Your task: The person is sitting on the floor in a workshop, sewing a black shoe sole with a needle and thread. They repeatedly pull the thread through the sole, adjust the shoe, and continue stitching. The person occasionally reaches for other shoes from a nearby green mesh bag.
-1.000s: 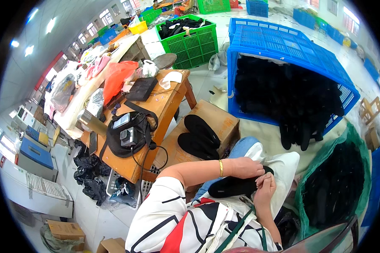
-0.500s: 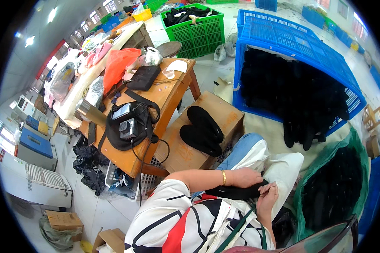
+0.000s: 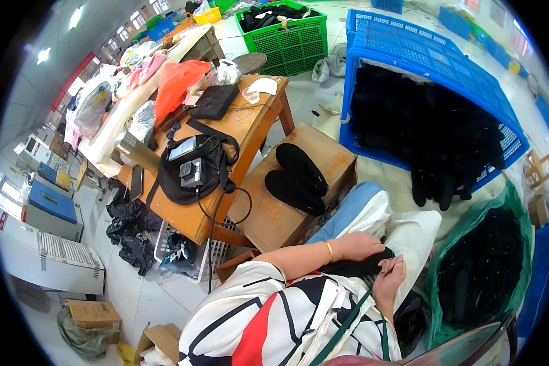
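Left hand (image 3: pixel 361 245): fingers curled down over the near end of a flat black insole (image 3: pixel 355 266) lying across the lap; gripping it from above. A gold bangle sits on that wrist.

Right hand (image 3: pixel 389 277): fingers bent, pinching the same insole at its lower right edge. Both hands closed on the one piece; the hands almost touch.

Insole position: on the lap, over light cloth and blue trouser leg. Long axis runs roughly left to right in the head view, slightly tilted, extending from under the left hand toward the person's left. The left hand covers more of it; the right hand holds only its end. Exact shape of the covered end cannot be told.

Outward:
- Cardboard box (image 3: pixel 287 189) just ahead and to the left of the knees, with a pair of black insoles (image 3: pixel 299 178) lying flat on top, side by side.
- Wooden desk (image 3: pixel 250 122) beyond the box, carrying a black strap bag (image 3: pixel 192 171).
- Blue crate (image 3: pixel 427 55) ahead right, heaped with black pieces.
- Green mesh sack (image 3: pixel 482 268) just right of the lap, also full of black pieces.
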Action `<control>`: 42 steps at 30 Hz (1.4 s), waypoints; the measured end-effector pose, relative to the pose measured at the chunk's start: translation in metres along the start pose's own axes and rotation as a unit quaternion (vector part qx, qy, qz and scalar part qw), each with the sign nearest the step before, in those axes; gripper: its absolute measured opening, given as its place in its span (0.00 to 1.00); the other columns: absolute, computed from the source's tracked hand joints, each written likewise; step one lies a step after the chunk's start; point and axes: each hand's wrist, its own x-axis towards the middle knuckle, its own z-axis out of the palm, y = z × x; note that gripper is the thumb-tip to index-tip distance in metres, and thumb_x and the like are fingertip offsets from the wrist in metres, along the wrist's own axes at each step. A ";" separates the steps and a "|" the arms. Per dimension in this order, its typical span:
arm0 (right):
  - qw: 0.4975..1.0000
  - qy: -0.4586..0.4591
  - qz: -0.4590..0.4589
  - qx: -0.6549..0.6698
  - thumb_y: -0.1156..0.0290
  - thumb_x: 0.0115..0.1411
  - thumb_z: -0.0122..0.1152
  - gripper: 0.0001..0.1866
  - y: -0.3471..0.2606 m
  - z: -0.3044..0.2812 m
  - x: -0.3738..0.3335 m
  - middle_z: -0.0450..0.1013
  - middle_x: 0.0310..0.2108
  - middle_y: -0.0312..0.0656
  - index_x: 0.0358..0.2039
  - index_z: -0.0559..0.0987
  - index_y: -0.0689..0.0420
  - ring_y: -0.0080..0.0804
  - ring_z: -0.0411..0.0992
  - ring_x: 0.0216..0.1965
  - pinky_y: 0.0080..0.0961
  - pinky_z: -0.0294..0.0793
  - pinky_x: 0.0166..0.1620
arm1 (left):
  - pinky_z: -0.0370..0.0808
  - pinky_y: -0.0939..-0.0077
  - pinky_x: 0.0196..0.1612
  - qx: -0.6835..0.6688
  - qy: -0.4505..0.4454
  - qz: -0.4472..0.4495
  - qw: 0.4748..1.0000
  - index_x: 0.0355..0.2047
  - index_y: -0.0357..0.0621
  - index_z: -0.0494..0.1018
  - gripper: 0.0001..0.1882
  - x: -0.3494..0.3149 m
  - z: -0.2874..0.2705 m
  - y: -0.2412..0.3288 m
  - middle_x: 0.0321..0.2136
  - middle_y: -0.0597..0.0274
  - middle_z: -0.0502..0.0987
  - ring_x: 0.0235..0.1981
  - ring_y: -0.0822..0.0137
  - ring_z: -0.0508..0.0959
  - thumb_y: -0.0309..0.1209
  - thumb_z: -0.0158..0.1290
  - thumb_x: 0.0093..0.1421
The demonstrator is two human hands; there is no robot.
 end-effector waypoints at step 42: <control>0.855 -0.155 -0.089 -0.486 0.72 0.61 0.61 0.06 -0.055 -0.035 0.001 0.77 0.30 0.40 0.37 0.78 0.60 0.33 0.76 0.30 0.25 0.75 0.35 | 0.70 0.80 0.26 -0.244 -0.110 -0.292 0.918 0.29 0.35 0.77 0.10 0.009 -0.049 0.022 0.20 0.68 0.77 0.21 0.79 0.72 0.31 0.60 0.59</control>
